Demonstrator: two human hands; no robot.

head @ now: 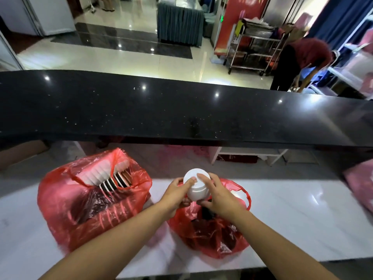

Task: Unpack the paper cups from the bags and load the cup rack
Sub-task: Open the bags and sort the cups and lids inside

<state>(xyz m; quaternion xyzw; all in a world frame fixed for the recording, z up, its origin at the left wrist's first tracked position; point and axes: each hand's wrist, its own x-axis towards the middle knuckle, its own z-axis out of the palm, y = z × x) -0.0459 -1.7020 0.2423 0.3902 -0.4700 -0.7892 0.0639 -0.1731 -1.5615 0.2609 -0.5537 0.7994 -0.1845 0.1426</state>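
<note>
Both hands grip one white cup stack between them, left hand and right hand curled round its sides, above the smaller red bag on the white counter.

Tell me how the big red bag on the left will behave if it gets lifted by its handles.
The red bag is thin, crinkled film, so it will likely sag rather than hold shape. The cup stacks inside lie tilted toward the open mouth, so they may slide out. Filled with paper cups, it is probably light for its bulk.
</note>
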